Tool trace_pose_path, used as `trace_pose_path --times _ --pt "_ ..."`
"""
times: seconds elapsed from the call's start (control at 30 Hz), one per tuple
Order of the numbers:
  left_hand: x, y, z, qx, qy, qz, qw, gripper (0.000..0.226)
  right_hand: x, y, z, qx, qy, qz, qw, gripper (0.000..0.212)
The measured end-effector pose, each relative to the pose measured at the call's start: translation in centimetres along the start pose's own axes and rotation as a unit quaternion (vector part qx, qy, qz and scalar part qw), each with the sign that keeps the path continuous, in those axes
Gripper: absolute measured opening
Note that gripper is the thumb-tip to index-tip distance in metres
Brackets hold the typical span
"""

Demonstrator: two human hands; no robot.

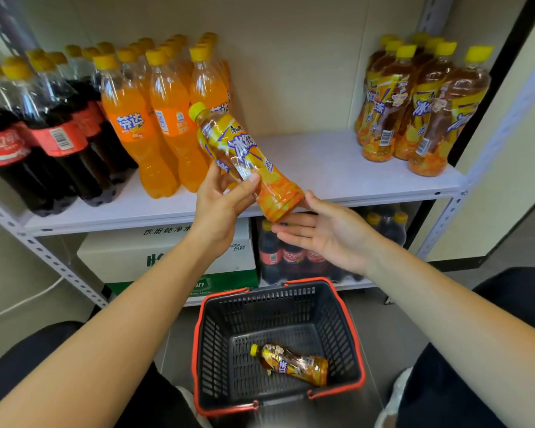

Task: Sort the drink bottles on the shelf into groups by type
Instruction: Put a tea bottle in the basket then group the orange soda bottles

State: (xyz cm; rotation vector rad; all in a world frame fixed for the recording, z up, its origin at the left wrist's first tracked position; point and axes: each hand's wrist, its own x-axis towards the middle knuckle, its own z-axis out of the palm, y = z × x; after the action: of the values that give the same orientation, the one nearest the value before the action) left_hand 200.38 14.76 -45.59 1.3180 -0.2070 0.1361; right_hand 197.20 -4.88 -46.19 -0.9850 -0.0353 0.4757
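Note:
My left hand (223,199) grips an iced tea bottle (247,159) with a yellow cap, tilted in front of the white shelf board (337,168). Just under the bottle's base, my right hand (325,233) is spread flat with straight fingers, thumb close to the base. Cola bottles (44,131) stand grouped at the shelf's left. Orange soda bottles (155,118) stand beside them. At the right end stands a group of iced tea bottles (414,109). One more iced tea bottle (291,362) lies in the basket (349,322) on the floor.
The dark basket with red rim sits between my knees. On the lower shelf are a white and green water carton (155,254) and a shrink-wrapped pack of cola (294,257). Grey metal uprights (445,223) frame the shelf. The shelf's middle shows bare board.

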Motion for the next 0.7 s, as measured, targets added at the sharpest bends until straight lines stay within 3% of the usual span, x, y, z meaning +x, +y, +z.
trace_pose_path --times 0.17,0.5,0.7 --pt "0.1 1.0 0.0 -0.076 -0.014 -0.034 0.996 0.035 -0.6 -0.1 0.1 -0.100 -0.022 -0.080 0.992 0.038" --pt "-1.2 3.0 1.0 -0.094 -0.019 -0.043 0.994 0.036 -0.5 0.2 1.9 -0.199 0.058 -0.243 0.948 0.031" --pt "-2.1 4.1 1.2 -0.092 -0.015 -0.035 0.995 0.035 -1.0 0.4 3.0 -0.220 0.072 -0.277 0.933 0.040"
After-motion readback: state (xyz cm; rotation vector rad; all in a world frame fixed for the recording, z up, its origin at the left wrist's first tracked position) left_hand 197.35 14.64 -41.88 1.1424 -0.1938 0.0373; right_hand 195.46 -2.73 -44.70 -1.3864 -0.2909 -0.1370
